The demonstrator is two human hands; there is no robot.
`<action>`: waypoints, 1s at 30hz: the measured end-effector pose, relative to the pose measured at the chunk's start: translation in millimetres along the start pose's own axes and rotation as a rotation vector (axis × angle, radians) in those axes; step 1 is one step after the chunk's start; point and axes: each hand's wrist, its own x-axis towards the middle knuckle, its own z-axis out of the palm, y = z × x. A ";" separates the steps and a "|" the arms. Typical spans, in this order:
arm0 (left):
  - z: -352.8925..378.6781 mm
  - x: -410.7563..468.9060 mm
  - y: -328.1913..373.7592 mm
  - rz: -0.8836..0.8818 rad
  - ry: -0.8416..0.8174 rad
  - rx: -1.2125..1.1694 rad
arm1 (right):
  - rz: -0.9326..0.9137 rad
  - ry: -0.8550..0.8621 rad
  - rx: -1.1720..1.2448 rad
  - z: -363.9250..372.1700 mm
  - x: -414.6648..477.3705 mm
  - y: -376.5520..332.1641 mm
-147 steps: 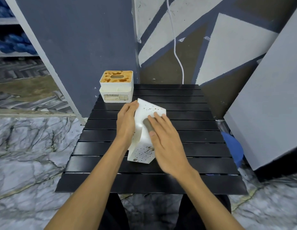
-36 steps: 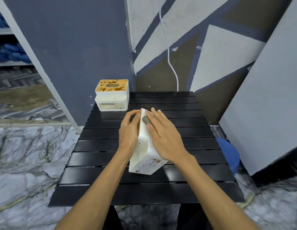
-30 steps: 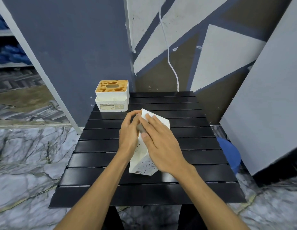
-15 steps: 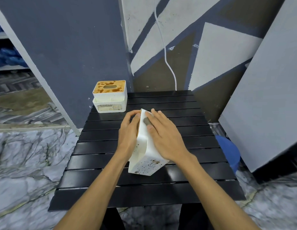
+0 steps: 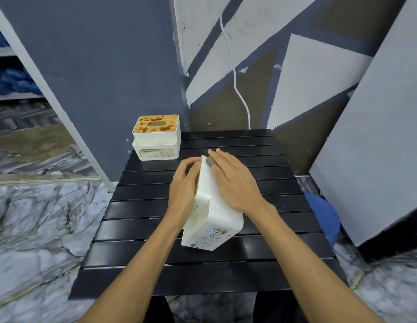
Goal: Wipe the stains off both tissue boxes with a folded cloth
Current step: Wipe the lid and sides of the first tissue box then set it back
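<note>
Swung the speckled tissue box edge-on since seconds before; braced it tipped on the slatted table with left hand curled round its side, steadying for rubbing. Pressed folded cloth against its far top under flat right hand.

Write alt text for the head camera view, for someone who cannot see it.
The left hand holds a tilted, speckled white box on a black table while the right hand presses a grey cloth to its side. A second box with a brown-stained top stands at the far left corner.
</note>
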 end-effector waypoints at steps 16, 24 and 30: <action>1.2 0.4 1.2 -0.001 0.014 0.014 | 0.009 0.038 0.004 -4.7 5.0 -8.1; 2.2 -1.4 0.7 0.022 -0.004 0.023 | -0.103 0.088 -0.050 5.4 -26.0 -15.3; 1.5 0.2 2.0 0.006 -0.002 0.034 | -0.037 0.022 -0.003 -1.7 8.3 -3.9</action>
